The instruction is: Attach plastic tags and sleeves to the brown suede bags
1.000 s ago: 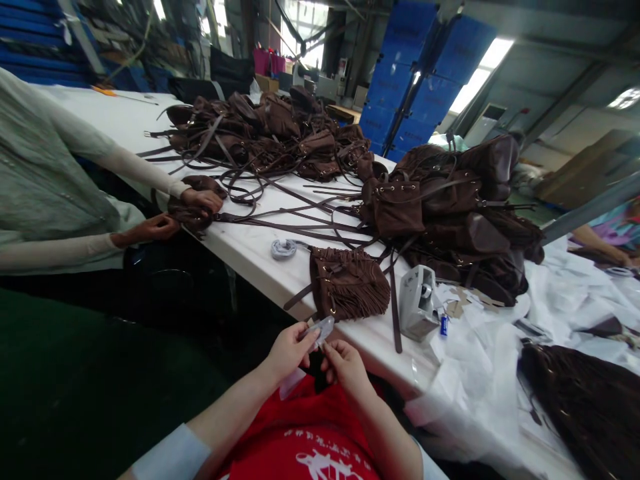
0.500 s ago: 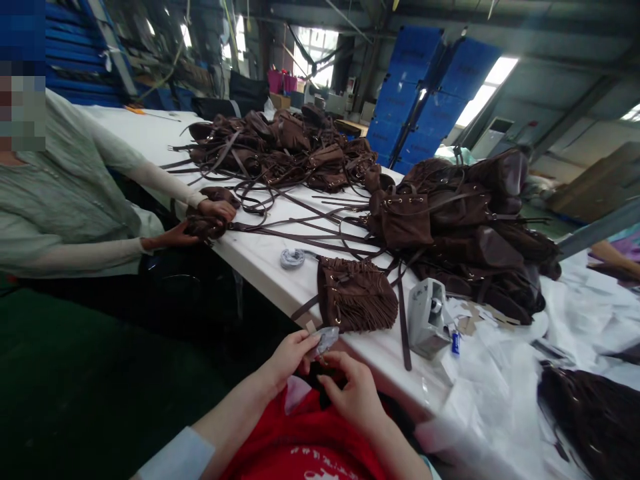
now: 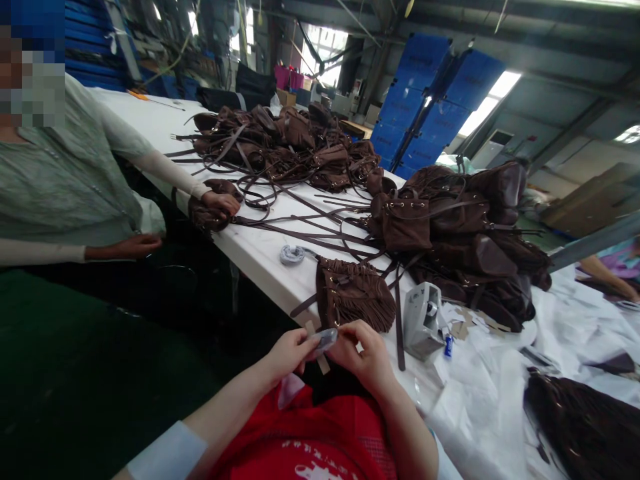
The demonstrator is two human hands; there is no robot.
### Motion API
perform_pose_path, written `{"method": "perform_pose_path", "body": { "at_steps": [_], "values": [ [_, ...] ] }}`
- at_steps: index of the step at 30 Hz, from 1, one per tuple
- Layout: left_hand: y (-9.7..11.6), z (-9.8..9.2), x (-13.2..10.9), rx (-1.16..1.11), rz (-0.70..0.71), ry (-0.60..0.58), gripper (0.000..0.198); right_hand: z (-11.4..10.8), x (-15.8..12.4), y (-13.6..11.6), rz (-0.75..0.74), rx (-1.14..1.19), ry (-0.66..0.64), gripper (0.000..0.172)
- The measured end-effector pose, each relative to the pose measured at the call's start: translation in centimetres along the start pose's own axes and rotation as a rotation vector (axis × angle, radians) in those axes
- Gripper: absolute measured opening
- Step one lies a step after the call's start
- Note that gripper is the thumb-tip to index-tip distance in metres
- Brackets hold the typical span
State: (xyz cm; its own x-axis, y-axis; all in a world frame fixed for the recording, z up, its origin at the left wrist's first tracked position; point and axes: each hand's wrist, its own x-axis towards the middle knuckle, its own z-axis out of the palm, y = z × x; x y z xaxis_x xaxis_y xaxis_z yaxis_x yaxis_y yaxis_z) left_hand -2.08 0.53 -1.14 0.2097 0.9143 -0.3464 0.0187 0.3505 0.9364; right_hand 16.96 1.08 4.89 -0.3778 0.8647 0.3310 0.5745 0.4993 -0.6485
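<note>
My left hand point(image 3: 286, 353) pinches a small clear plastic-wrapped piece point(image 3: 327, 339) between thumb and fingers, above my red apron point(image 3: 310, 440). A narrow beige strip point(image 3: 324, 364) sticks out by the same fingers. At the other end of the wrapped piece, my right hand point(image 3: 369, 360) is closed with thumb and forefinger together; what they grip is too small to make out. Just beyond both hands a brown fringed bag point(image 3: 357, 300) lies on the white table point(image 3: 273, 267). A coil wrapped in grey plastic point(image 3: 291, 255) rests behind it.
Brown bags are heaped at the back point(image 3: 300, 143) and right point(image 3: 450, 227), their straps crossing the table. A grey metal box point(image 3: 423, 320) and white wrapping sheets point(image 3: 480, 393) are to the right. At left, a co-worker's hand point(image 3: 220, 203) rests on another bag.
My right hand has risen to the end of the wrapped piece, and the beige strip shows more. The co-worker's nearer hand has drawn back from the bag. The view has shifted slightly.
</note>
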Motion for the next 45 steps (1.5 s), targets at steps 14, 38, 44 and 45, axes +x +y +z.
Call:
{"method": "perform_pose_path", "body": {
  "at_steps": [14,38,44,45],
  "values": [
    [1.1,-1.4,0.3,-0.136,-0.044,-0.068,0.048,1.8,-2.3,-0.2,-0.185,-0.199,-0.258,0.038],
    [3.0,-1.1,-0.6,0.370,0.338,-0.068,0.015,2.1,3.4,1.5,0.231,0.174,-0.231,0.023],
    [3.7,-1.4,-1.0,0.530,0.289,-0.076,0.015,1.2,4.4,0.3,0.137,0.088,-0.403,0.017],
    [3.7,-1.5,-1.0,0.573,0.288,-0.059,0.013,1.3,4.5,0.5,0.134,0.068,-0.430,0.014]
  ]
}}
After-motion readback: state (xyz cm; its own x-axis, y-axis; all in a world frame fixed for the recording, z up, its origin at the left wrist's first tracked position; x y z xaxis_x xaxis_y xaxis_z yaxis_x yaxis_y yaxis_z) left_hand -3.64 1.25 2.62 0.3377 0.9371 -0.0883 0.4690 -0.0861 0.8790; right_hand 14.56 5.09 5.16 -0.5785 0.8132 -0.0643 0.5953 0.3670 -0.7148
